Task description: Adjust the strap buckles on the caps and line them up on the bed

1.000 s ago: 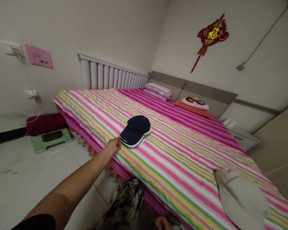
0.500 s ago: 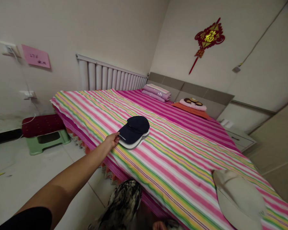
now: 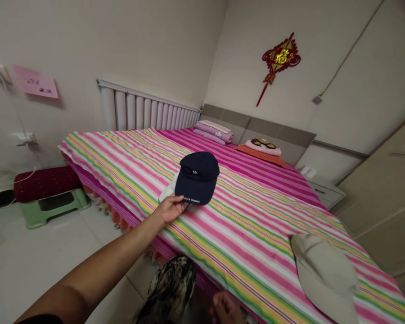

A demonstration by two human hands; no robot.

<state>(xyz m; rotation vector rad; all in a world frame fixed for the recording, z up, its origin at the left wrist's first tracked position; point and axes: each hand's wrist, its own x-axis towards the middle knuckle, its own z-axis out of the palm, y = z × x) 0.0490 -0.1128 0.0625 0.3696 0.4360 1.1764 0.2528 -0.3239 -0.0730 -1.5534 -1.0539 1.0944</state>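
Observation:
My left hand (image 3: 173,209) pinches the brim of a navy baseball cap (image 3: 200,168), which is raised a little above the bed and tilted so that its front logo and the lettering on the brim show. Partly hidden behind it, a white cap (image 3: 167,190) lies on the striped sheet. At the bottom edge my right hand (image 3: 224,309) is low beside my leg, its fingers curled with no object seen in them. Closest to that hand is a beige cap (image 3: 326,274) on the right part of the bed.
The bed (image 3: 243,225) has a striped sheet. Folded purple bedding (image 3: 214,131) and a pink folded item (image 3: 263,146) lie by the headboard (image 3: 256,128). A green stool (image 3: 50,209) stands on the floor at left, near a radiator (image 3: 145,108).
My left hand has lifted the navy cap off the white one and moved it rightward, turning its front towards me. The right hand has come further into view. The view has shifted slightly.

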